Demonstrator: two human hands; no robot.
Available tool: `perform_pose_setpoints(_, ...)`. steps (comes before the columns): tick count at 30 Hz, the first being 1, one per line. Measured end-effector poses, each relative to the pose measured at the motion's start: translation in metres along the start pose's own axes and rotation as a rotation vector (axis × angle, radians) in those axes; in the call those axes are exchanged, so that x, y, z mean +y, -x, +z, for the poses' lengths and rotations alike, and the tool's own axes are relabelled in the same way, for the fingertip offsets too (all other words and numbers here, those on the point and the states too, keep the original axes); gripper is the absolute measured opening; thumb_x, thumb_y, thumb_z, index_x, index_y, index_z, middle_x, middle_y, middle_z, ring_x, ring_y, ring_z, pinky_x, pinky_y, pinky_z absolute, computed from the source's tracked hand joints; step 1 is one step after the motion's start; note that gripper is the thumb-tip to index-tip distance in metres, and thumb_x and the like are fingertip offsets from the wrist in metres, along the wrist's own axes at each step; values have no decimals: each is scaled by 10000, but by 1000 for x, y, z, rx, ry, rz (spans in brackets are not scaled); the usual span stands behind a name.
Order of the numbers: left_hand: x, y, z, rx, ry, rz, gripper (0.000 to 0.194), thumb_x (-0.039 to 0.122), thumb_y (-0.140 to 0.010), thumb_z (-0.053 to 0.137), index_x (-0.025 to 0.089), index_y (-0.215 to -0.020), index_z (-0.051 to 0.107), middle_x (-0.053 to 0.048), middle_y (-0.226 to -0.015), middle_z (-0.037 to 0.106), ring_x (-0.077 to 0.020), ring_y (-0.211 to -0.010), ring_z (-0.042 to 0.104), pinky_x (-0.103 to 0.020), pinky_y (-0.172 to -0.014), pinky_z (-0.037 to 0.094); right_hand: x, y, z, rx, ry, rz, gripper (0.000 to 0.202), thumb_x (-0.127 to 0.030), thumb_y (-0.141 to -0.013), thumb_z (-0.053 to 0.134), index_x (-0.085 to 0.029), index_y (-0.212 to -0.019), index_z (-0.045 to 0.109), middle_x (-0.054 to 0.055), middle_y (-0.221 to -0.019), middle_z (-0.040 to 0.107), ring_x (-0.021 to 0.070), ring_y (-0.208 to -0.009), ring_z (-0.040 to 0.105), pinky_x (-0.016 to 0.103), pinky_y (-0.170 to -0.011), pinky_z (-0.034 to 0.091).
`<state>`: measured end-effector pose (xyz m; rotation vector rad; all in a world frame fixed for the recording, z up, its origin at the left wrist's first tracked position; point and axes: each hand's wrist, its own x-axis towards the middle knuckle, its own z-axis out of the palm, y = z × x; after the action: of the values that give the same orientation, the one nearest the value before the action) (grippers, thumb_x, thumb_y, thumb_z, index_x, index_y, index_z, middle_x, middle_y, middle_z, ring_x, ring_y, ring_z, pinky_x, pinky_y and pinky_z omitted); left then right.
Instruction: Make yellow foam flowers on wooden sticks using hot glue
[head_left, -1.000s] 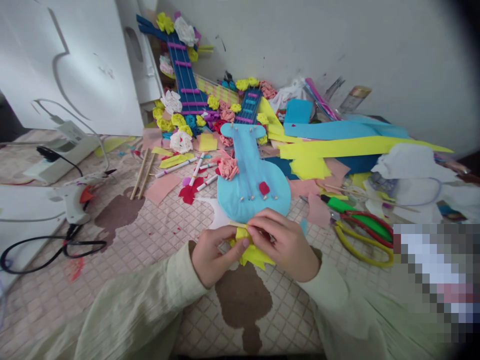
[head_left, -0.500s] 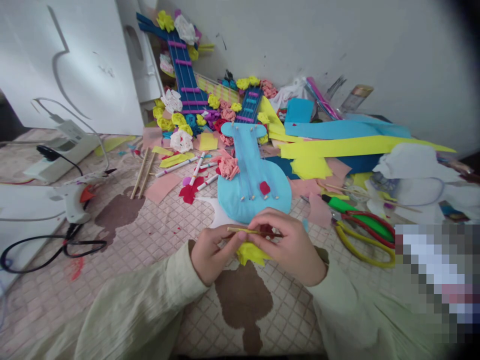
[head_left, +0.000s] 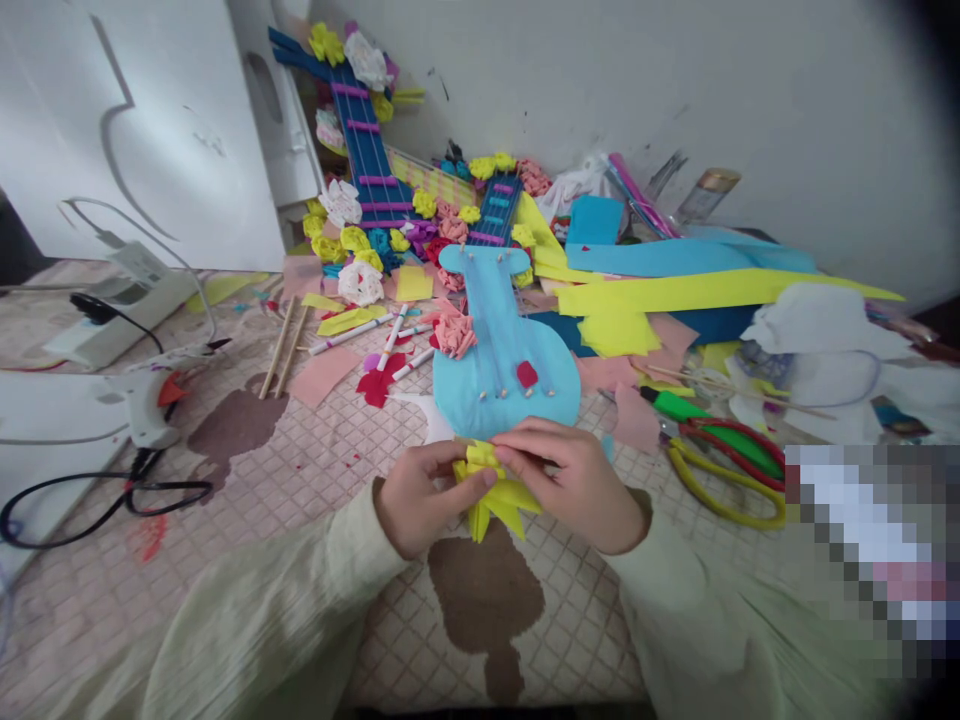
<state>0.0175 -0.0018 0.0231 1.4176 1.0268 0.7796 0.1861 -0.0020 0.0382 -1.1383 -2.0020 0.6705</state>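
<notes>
Glue gun [head_left: 154, 402], left: no lettering legible
Power strip [head_left: 124, 318], far left: nothing readable
Scissors [head_left: 721, 465], right: no readable mark
Bottle [head_left: 706, 197], far right: no text legible

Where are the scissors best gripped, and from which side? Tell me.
Probably by the yellow handle, coming from the near side: it is a wide, open loop and the nearest part, while the metal end points away, forward and left.

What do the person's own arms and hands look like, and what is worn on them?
Long, loose, plain sleeves of pale grey-green, softly creased, end near the wrists. The left hand and right hand are bare, with no glove or ring visible.
</notes>
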Motion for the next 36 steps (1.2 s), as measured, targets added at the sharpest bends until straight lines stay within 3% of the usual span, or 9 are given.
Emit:
perform_pose_setpoints(3,1,1,1,-4,4,41,235,303,-715,577,100,-813,646,-78,-735,666,-157,-659,601,-249,-581,499,-1,0,-1,12,-8,19,166,-216,-807,491,-171,-822,650,37,-764,635,119,-647,576,235,-557,465)
perform_pose_setpoints(10,4,7,0,60,-243,134,202,274,-727,578,107,-802,664,-73,-724,677,-169,-674,604,-267,-631,490,-4,1,-1,-21,-101,130,114,-233,-775,539,-157,-794,622,38,-756,615,113,-626,556,218,-507,449)
perform_pose_setpoints(15,6,9,0,54,-301,184,187,268,-733,565,107,-759,656,-62,-673,659,-153,-622,587,-249,-588,480,-6,0,-4,-96,-220,201,57,-200,-739,576,-167,-768,613,21,-750,615,113,-664,575,217,-558,479)
perform_pose_setpoints(20,7,7,-1,70,-271,228,273,283,-802,475,119,-680,656,-40,-577,619,-114,-533,533,-217,-510,446,-7,-1,-3,-73,-237,214,57,-215,-720,607,-169,-752,617,18,-735,609,111,-645,575,212,-535,476)
perform_pose_setpoints(27,4,4,-5,80,-239,212,257,269,-803,469,118,-742,668,-65,-687,671,-137,-608,589,-234,-565,477,-3,-1,-5,-138,-197,122,154,-203,-796,511,-176,-867,644,40,-831,635,119,-723,589,224,-586,488)
perform_pose_setpoints(33,1,0,-1,6,81,45,222,295,-687,603,100,-789,627,-67,-704,664,-147,-609,603,-247,-556,503,-1,0,-3,-69,-165,116,148,-204,-787,515,-165,-828,652,45,-816,629,120,-695,589,227,-558,486)
perform_pose_setpoints(36,1,0,-1,-5,37,43,226,287,-689,605,92,-799,628,-69,-697,660,-140,-583,591,-240,-528,490,-1,0,-2,-40,-179,128,130,-213,-772,536,-166,-801,654,44,-800,633,127,-697,594,234,-564,489)
